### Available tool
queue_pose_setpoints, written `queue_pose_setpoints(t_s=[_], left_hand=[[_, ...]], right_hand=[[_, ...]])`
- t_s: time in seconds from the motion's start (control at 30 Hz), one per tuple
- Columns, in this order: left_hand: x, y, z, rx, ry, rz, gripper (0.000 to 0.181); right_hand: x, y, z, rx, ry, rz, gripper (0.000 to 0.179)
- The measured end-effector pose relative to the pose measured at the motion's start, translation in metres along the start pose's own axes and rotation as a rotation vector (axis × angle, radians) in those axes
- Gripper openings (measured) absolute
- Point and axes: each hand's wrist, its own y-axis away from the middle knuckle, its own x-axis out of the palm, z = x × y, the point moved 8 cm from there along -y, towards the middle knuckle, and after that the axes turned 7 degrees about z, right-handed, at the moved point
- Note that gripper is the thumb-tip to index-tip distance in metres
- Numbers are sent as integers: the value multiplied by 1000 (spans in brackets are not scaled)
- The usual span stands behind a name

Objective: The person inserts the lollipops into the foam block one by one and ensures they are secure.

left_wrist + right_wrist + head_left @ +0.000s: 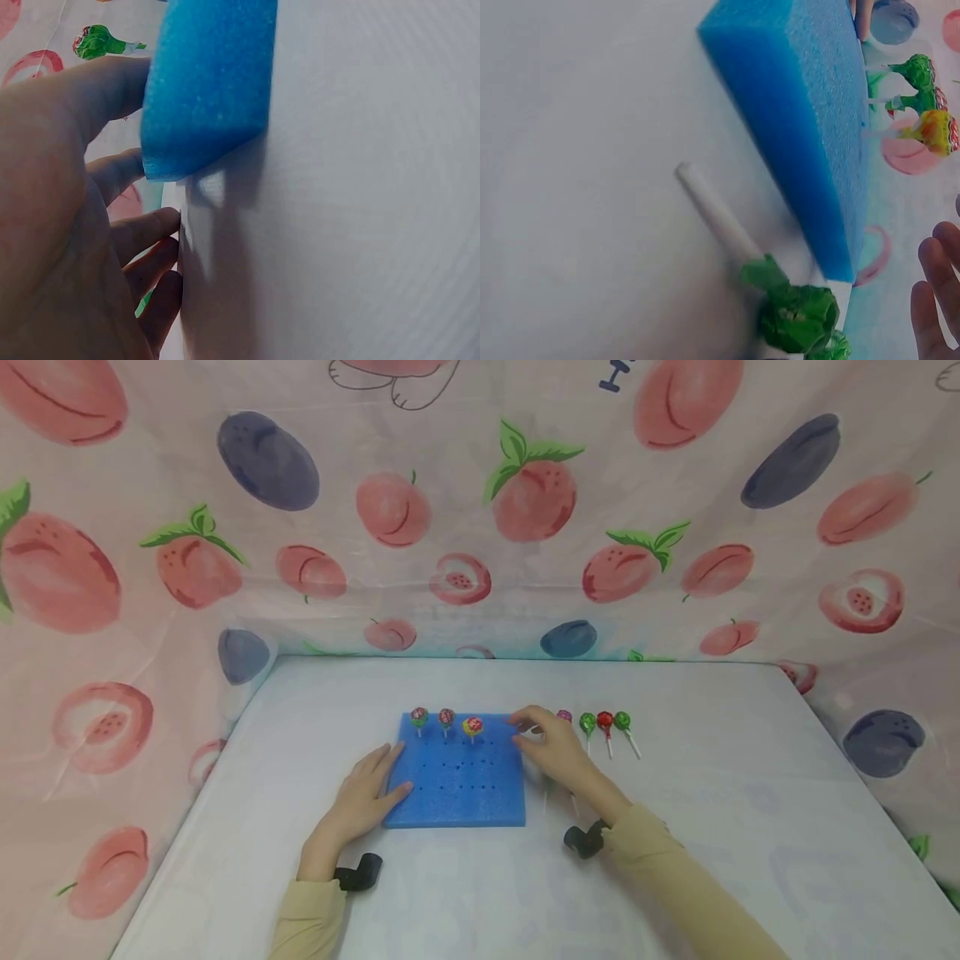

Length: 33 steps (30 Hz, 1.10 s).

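A blue foam board [457, 806] with rows of small holes lies on the table. Along its far edge stand three lollipops: a green-and-red one [419, 717], a dark red one [446, 717] and a yellow-and-red one [472, 726]. My left hand [363, 797] rests against the board's left edge, fingers extended. At the far right corner of the board is my right hand [558, 747], its thumb and index finger apart, with no lollipop visible between them. Below that hand a green-wrapped lollipop [799, 319] lies on the table beside the board.
Right of the right hand lie loose lollipops: a purple one [564, 716], a green one [587, 722], a red one [604, 720] and another green one [622, 720]. A fruit-patterned cloth [480, 460] hangs behind the white table [712, 793].
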Motion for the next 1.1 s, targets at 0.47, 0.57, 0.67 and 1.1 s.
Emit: queue_pose_setpoints(t_s=[0.47,0.57,0.67,1.1], left_hand=[[0,0,-2,4,-2,3,69],[1,-1,-2,7,-1,3,69],[1,0,-2,8,-1,0,69],[1,0,0,2,-6,-6,69]], right_hand=[[-18,18,-15,45,32,-10,23],[-23,22,-18,51,46,-14,23],[-28,26,-20,53,51,-20,23],[-34,48,-28,59,124,7,24]])
